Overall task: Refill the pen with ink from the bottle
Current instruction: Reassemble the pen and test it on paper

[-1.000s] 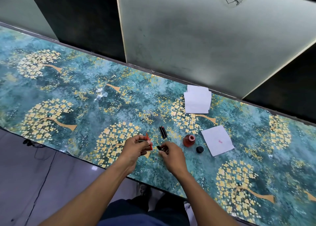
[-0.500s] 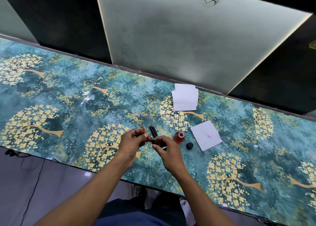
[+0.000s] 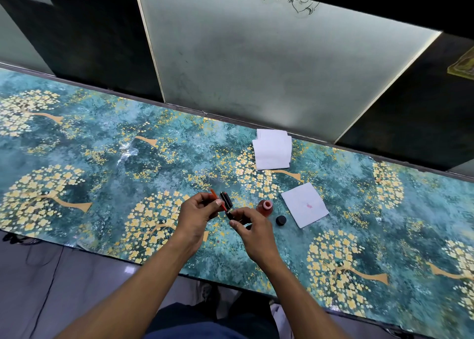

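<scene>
Left hand pinches a thin red ink tube — right hand grips a small black pen section, tips meeting.

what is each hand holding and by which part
The left hand pinches a thin red pen part around its middle; the right hand pinches a small black pen piece at its lower end.

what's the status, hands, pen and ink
Left hand pinches thin red pen part. Right hand holds small black pen piece. Ink bottle open, cap beside it. Nothing in the way.
</scene>
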A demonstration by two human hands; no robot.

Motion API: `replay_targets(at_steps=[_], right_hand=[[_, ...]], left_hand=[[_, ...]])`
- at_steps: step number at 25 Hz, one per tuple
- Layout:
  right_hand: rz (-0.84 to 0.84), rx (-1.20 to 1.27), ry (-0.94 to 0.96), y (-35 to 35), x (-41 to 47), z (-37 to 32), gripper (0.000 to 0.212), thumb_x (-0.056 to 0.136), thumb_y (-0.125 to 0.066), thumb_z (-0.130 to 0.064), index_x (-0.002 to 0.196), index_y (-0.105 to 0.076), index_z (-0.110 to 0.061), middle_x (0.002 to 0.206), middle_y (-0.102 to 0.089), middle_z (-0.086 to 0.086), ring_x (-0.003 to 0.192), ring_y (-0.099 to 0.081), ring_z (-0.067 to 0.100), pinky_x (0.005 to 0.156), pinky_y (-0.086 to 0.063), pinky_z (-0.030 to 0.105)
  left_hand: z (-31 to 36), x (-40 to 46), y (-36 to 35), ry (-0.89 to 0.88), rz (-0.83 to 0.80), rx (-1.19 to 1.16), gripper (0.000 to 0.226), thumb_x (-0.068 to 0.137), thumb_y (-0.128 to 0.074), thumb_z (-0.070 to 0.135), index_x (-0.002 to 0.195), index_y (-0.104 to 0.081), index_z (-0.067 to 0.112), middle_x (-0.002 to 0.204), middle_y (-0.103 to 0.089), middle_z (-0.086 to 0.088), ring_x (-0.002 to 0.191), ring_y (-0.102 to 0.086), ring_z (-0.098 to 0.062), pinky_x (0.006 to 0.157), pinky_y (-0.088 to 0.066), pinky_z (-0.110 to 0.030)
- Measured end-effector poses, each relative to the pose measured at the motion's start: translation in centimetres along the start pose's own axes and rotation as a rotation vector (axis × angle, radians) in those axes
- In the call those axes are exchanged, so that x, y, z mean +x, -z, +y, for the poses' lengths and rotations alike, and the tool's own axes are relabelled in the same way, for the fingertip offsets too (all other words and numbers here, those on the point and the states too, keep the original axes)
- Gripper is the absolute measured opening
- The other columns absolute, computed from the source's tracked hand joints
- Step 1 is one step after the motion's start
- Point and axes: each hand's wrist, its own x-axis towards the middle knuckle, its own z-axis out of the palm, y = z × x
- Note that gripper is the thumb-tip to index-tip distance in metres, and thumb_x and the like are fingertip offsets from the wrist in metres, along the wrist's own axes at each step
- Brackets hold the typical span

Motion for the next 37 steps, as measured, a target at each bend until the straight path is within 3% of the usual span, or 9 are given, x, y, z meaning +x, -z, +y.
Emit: replay_targets(at_steps=[6, 10, 15, 20, 24, 29, 33, 37], right_hand=[[0.031, -0.040, 0.013, 0.0, -0.2, 0.1, 0.013, 0.087, -0.078, -0.018, 0.098, -0.074, -0.024, 0.089, -0.069, -0.013, 0.083, -0.063, -0.001, 0.068, -0.044, 0.010], [0.037, -0.035, 0.039, -0.1, -0.4, 0.1, 0.013, 0.088, -0.077, -0.018, 0.099, -0.074, -0.023, 0.089, -0.070, -0.013, 0.083, -0.064, 0.001, 0.069, -0.045, 0.011], [0.061, 0.090, 0.019, -0.3, -0.5, 0.1, 0.009, 0.088, -0.076, -0.019, 0.095, -0.073, -0.024, 0.082, -0.072, -0.010, 0.076, -0.068, 0.007, 0.069, -0.050, 0.018], [0.079, 0.175, 0.037, -1.2, -0.6, -0.4, 0.010, 0.086, -0.078, -0.020, 0.093, -0.070, -0.023, 0.083, -0.073, -0.008, 0.076, -0.070, 0.012, 0.070, -0.057, 0.028], [0.026, 0.209, -0.016, -1.8, -0.6, -0.6, 0.016, 0.085, -0.078, -0.010, 0.093, -0.068, -0.021, 0.084, -0.074, -0.005, 0.079, -0.072, 0.010, 0.070, -0.057, 0.023], [0.022, -0.020, -0.116, -2.5, 1.9, -0.1, 0.010, 0.091, -0.071, -0.017, 0.096, -0.065, -0.024, 0.086, -0.071, -0.009, 0.079, -0.067, 0.004, 0.072, -0.054, 0.027], [0.042, -0.301, -0.084, -3.0, 6.1, -0.6, 0.009, 0.096, -0.060, -0.016, 0.102, -0.065, -0.020, 0.093, -0.071, 0.001, 0.082, -0.065, 0.019, 0.069, -0.050, 0.033], [-0.021, -0.642, -0.084, -4.2, 9.9, -0.3, 0.020, 0.096, -0.050, -0.010, 0.113, -0.059, -0.015, 0.101, -0.069, 0.010, 0.084, -0.064, 0.031, 0.066, -0.052, 0.039]], left_hand=[[-0.6, -0.1, 0.0, -0.018, -0.027, 0.035, 0.013, 0.085, -0.070, -0.001, 0.096, -0.066, -0.004, 0.089, -0.072, -0.017, 0.084, -0.071, -0.024, 0.085, -0.055, -0.037], [-1.0, -0.6, -0.1, -0.038, -0.099, 0.152, 0.008, 0.083, -0.073, 0.003, 0.090, -0.069, 0.001, 0.080, -0.072, -0.007, 0.077, -0.068, -0.012, 0.078, -0.052, -0.030], [-1.3, -0.7, 0.3, -0.031, -0.194, 0.142, 0.020, 0.081, -0.075, 0.002, 0.100, -0.070, 0.001, 0.099, -0.074, -0.019, 0.097, -0.070, -0.027, 0.089, -0.056, -0.036], [-2.0, -1.2, 0.9, 0.010, -0.161, 0.122, 0.014, 0.080, -0.074, -0.001, 0.094, -0.070, -0.001, 0.085, -0.073, -0.010, 0.084, -0.069, -0.017, 0.080, -0.053, -0.031], [-1.9, -1.2, 1.8, 0.044, -0.080, 0.043, 0.007, 0.081, -0.073, 0.000, 0.084, -0.070, 0.006, 0.088, -0.071, -0.014, 0.085, -0.067, -0.023, 0.082, -0.050, -0.037], [-1.6, -1.2, 3.3, 0.049, -0.006, -0.028, 0.006, 0.085, -0.070, 0.000, 0.089, -0.069, 0.005, 0.094, -0.072, -0.021, 0.085, -0.071, -0.027, 0.084, -0.053, -0.038], [-1.5, -1.7, 4.7, 0.094, -0.005, -0.126, 0.017, 0.091, -0.062, 0.002, 0.105, -0.066, -0.007, 0.088, -0.068, -0.016, 0.075, -0.066, -0.027, 0.071, -0.055, -0.035], [-1.2, -2.4, 5.9, 0.167, -0.008, -0.267, 0.022, 0.094, -0.060, 0.009, 0.111, -0.068, -0.003, 0.086, -0.067, -0.009, 0.069, -0.059, -0.020, 0.062, -0.047, -0.032]])
